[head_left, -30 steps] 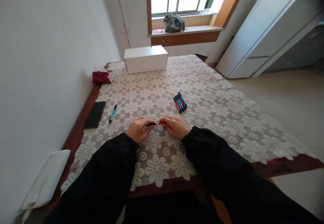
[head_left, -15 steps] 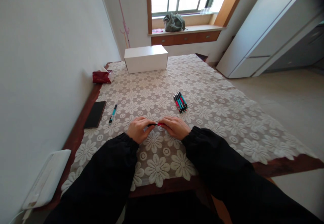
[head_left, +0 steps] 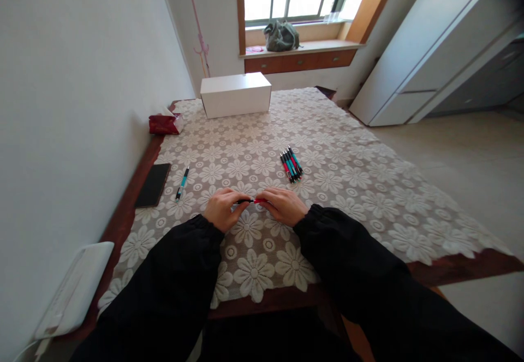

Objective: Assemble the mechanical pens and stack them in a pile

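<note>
We hold a slim red and black pen (head_left: 250, 201) crosswise between both hands, just above the cream lace tablecloth with the flower pattern (head_left: 347, 198). Our left hand (head_left: 223, 208) has its fingers curled round the black end of the pen, and our right hand (head_left: 283, 205) has its fingertips pinched on the red end; only a short stretch of the barrel shows between the two, and we cannot tell whether the pen is in one piece or in two parts. Both hands rest low, close to the cloth, near the front middle of the table, with our black sleeves (head_left: 352, 258) running back toward the near edge.

Just beyond the right hand lies a small bundle of red, teal and black pens (head_left: 291, 164), laid side by side and touching one another, pointing away and slightly left. To the left of the left hand, well apart from it, a single teal and black pen (head_left: 182, 182) lies alone on the cloth. Beside that, at the left edge where the dark wooden table (head_left: 123, 214) shows bare, a flat black phone (head_left: 153, 184) lies face down or dark. Further back on the left sits a crumpled dark red packet (head_left: 165, 124), and at the far end of the table a long white cardboard box (head_left: 236, 94) stands closed. A white flat device (head_left: 73, 291) leans at the near left corner against the wall. On the window sill beyond lies a grey-green bag (head_left: 280, 36)
</note>
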`<state>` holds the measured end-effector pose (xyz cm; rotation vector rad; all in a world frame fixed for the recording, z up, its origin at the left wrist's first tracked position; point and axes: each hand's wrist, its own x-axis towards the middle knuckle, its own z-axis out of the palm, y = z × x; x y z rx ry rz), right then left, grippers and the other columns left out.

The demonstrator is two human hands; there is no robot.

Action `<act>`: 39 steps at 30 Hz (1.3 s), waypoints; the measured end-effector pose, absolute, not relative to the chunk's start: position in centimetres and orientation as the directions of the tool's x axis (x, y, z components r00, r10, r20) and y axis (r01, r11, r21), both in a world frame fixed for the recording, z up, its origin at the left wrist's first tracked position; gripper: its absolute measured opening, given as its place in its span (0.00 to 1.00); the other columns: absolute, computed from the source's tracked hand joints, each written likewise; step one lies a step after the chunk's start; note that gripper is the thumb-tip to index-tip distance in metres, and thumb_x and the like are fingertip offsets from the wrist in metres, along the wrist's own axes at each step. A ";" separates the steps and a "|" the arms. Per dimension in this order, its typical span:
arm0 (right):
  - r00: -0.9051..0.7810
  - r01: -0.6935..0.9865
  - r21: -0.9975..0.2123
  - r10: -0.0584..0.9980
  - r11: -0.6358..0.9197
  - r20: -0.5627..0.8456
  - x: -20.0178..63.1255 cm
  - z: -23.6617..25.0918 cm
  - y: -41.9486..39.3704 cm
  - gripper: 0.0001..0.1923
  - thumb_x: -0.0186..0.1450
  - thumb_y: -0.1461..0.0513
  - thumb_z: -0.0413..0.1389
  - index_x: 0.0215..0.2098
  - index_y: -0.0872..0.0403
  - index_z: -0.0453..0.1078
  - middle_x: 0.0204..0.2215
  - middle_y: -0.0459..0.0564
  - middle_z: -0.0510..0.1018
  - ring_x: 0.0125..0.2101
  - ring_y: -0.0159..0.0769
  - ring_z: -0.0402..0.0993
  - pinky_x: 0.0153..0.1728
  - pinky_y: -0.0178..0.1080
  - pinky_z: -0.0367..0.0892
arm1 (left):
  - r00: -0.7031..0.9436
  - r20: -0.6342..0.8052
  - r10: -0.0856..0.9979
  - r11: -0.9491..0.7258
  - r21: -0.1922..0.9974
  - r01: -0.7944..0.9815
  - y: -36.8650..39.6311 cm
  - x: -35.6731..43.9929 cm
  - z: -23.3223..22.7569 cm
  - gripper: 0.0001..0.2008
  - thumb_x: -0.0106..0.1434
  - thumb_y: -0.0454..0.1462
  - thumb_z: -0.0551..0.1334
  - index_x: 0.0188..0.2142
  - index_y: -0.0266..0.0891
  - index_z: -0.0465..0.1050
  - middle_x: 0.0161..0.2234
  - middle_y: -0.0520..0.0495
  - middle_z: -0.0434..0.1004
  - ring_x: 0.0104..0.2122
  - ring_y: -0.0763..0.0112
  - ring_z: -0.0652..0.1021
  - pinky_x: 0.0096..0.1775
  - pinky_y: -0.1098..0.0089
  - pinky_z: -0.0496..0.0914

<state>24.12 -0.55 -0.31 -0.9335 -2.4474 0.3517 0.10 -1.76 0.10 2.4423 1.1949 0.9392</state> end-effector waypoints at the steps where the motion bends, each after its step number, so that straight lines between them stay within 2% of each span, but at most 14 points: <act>1: -0.649 0.545 -0.401 0.673 0.736 0.354 24.1 -0.3 -0.6 0.07 0.74 0.63 0.51 0.46 0.52 0.71 0.38 0.50 0.79 0.40 0.40 0.76 0.40 0.37 0.67 | 0.452 0.437 0.778 -0.627 0.488 0.607 -1.8 0.1 0.1 0.06 0.68 0.36 0.65 0.43 0.45 0.80 0.38 0.51 0.84 0.39 0.63 0.80 0.44 0.62 0.75; 19: -0.656 0.524 -0.427 0.669 0.736 0.349 24.1 -0.6 -0.5 0.08 0.75 0.63 0.51 0.48 0.52 0.71 0.41 0.52 0.80 0.41 0.41 0.77 0.42 0.38 0.68 | 0.491 0.466 0.736 -0.677 0.502 0.538 -1.6 0.0 -0.3 0.06 0.69 0.36 0.65 0.44 0.45 0.79 0.38 0.51 0.84 0.40 0.63 0.80 0.44 0.62 0.75; 23: -0.659 0.504 -0.458 0.669 0.732 0.345 24.1 -0.5 -0.5 0.09 0.75 0.63 0.50 0.49 0.53 0.70 0.40 0.52 0.80 0.41 0.40 0.77 0.42 0.38 0.69 | 0.500 0.465 0.730 -0.683 0.509 0.523 -1.5 0.0 -0.3 0.06 0.69 0.36 0.64 0.44 0.45 0.79 0.39 0.51 0.84 0.40 0.63 0.80 0.45 0.61 0.75; 29: -0.669 0.506 -0.443 0.661 0.741 0.341 24.0 -0.3 -0.6 0.11 0.76 0.62 0.46 0.48 0.52 0.71 0.40 0.52 0.80 0.41 0.40 0.77 0.42 0.38 0.68 | 0.488 0.466 0.738 -0.675 0.508 0.535 -1.5 0.0 -0.3 0.05 0.69 0.36 0.64 0.43 0.45 0.78 0.39 0.51 0.84 0.40 0.62 0.80 0.44 0.60 0.75; 34: -0.643 0.534 -0.475 0.700 0.700 0.310 24.1 -0.7 -0.6 0.10 0.72 0.61 0.54 0.52 0.53 0.66 0.40 0.52 0.79 0.40 0.41 0.77 0.41 0.38 0.68 | 0.483 0.457 0.747 -0.665 0.517 0.539 -1.6 0.0 -0.3 0.05 0.68 0.36 0.65 0.43 0.45 0.78 0.39 0.50 0.83 0.40 0.62 0.80 0.43 0.61 0.75; 39: -0.649 0.533 -0.465 0.694 0.707 0.312 24.1 -0.6 -0.6 0.05 0.73 0.62 0.53 0.45 0.53 0.67 0.37 0.50 0.79 0.38 0.40 0.76 0.39 0.37 0.67 | 0.505 0.461 0.730 -0.683 0.513 0.519 -1.6 0.0 -0.1 0.06 0.69 0.36 0.64 0.43 0.45 0.78 0.38 0.50 0.83 0.40 0.63 0.80 0.44 0.61 0.75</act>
